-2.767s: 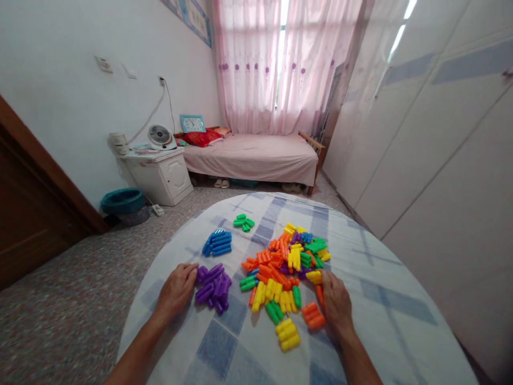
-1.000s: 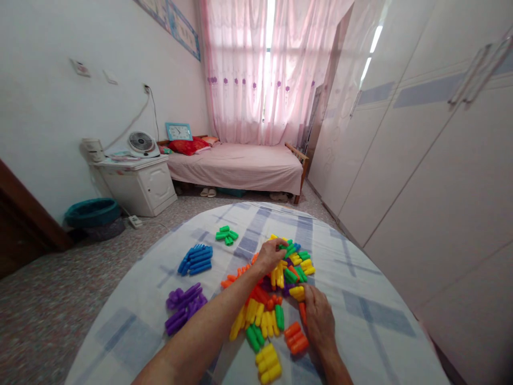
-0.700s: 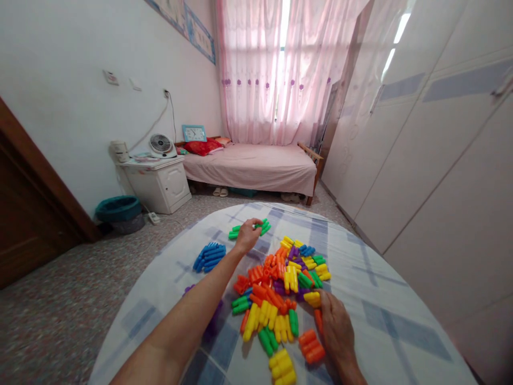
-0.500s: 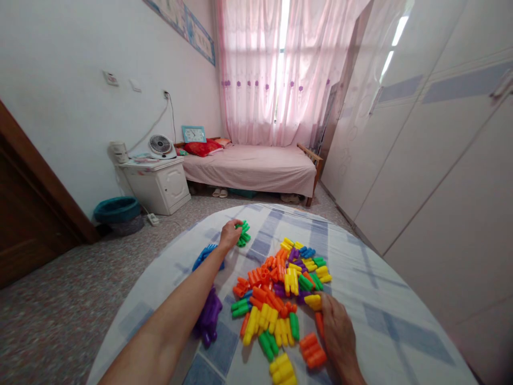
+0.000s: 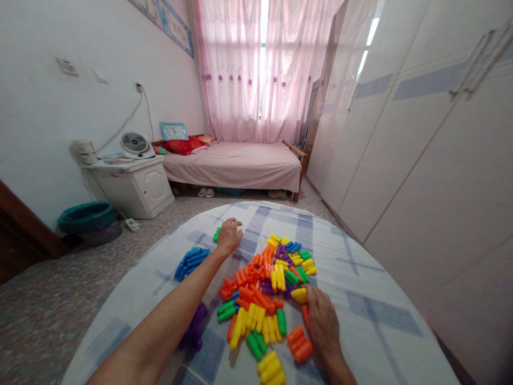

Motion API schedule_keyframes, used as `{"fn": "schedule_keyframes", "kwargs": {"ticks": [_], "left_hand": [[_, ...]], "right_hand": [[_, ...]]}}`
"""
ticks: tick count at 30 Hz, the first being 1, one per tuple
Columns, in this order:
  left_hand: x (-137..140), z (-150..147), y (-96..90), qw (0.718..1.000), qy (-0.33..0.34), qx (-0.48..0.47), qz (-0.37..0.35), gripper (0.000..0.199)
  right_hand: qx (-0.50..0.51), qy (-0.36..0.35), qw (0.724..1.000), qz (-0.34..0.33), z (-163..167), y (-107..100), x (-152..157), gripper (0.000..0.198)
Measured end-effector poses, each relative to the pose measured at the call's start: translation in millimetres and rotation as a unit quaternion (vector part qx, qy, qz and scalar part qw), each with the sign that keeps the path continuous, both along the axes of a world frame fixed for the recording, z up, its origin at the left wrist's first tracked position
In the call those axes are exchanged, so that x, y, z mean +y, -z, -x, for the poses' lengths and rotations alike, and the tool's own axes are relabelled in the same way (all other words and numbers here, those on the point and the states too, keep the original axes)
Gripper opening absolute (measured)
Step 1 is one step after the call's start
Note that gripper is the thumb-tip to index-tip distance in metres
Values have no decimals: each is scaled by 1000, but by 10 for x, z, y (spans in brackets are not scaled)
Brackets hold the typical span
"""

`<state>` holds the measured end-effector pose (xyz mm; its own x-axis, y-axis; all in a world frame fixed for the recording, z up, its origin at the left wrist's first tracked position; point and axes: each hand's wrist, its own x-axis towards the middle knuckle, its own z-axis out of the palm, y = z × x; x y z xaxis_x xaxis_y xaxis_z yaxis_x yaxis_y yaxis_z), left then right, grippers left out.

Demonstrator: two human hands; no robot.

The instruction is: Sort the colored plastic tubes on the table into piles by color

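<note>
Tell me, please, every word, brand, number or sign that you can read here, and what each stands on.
Nothing is readable.
Blue-framed clock: dial marks too small.
Blue-edged wall banner: any lettering too blurred.
Desk fan: any marking too small.
Plastic toy pieces: no lettering visible.

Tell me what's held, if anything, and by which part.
The left hand holds nothing visible. The right hand touches a yellow piece at its right end; whether gripped cannot be told.

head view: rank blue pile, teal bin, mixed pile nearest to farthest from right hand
1. Mixed pile: immediately left of the right hand.
2. Blue pile: farther left on the table.
3. Teal bin: far left, on the floor.
</note>
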<state>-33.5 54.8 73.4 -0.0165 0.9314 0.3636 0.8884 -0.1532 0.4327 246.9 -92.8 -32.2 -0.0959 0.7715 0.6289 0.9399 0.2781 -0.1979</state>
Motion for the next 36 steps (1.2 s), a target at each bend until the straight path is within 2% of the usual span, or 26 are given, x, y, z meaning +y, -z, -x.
{"fn": "schedule_keyframes", "kwargs": {"ticks": [4, 8, 12, 16, 22, 27, 30, 36], "left_hand": [[-37, -683, -118, 986, 159, 40, 13, 27], [-4, -1372, -74, 955, 281, 90, 40, 27], [71, -1783, 61, 939, 307, 138, 74, 27], [71, -1897, 178, 931, 307, 171, 96, 27], [-28, -1898, 232, 933, 309, 172, 68, 27], [14, -1747, 113, 953, 278, 118, 22, 38], [88, -1346, 11, 969, 232, 90, -6, 42], [177, -137, -28, 991, 86, 101, -5, 40]], "right_hand": [[2, -2, 1000, -5, -4, 8, -4, 33], [4, -1, 1000, -6, -15, 43, 2, 33], [3, -1, 1000, -7, -19, 76, 2, 33], [9, 1, 1000, -15, -19, 96, 6, 33], [10, -9, 999, -29, -34, 109, 18, 32], [22, -23, 999, -38, -76, 116, 19, 32], [58, -26, 998, -15, -78, 55, 4, 32], [208, 21, 974, 84, 7, -173, -45, 47]]}}
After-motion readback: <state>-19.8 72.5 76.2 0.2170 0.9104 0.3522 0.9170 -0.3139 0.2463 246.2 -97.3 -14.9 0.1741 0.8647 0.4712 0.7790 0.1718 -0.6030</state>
